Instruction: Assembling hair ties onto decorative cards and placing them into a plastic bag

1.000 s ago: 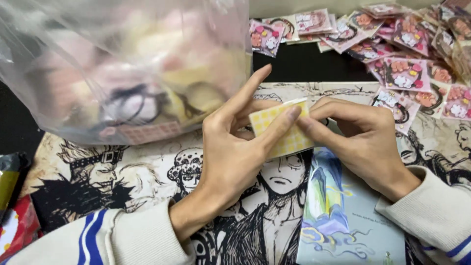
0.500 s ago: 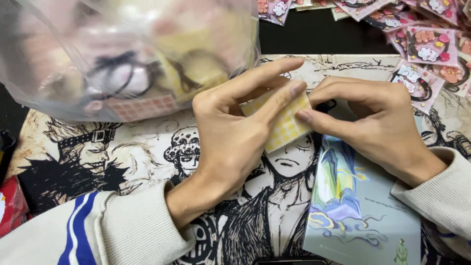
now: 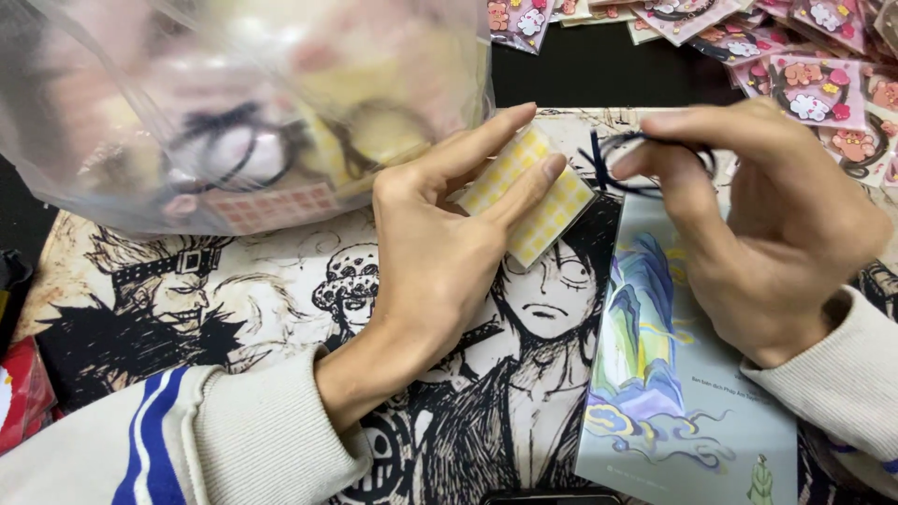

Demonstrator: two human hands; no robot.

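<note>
Item: small yellow-and-white checked paper card (image 3: 528,194), pinched flat between thumb and fingers of the left hand (image 3: 440,257), long axis slanting away to upper left. Just right of it, the right hand (image 3: 762,220), fingertips closed on a thin dark elastic loop (image 3: 608,164).

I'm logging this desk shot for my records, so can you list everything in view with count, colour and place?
yellow checked card: one, pale yellow and white, centre, pinched in the left hand.
thin black elastic loop: one, black, right of the card, pulled by the right hand.
clear plastic bag of hair ties: one, see-through, pink and yellow contents, top left.
pink packaged hair-tie cards: many, pink, top right.
black-and-white cartoon desk mat: one, under everything.
pastel illustrated card: one, blue-grey, lower right.
red packet: one, left edge.
left hand: cream sleeve, blue stripes.
right hand: cream sleeve.
</note>
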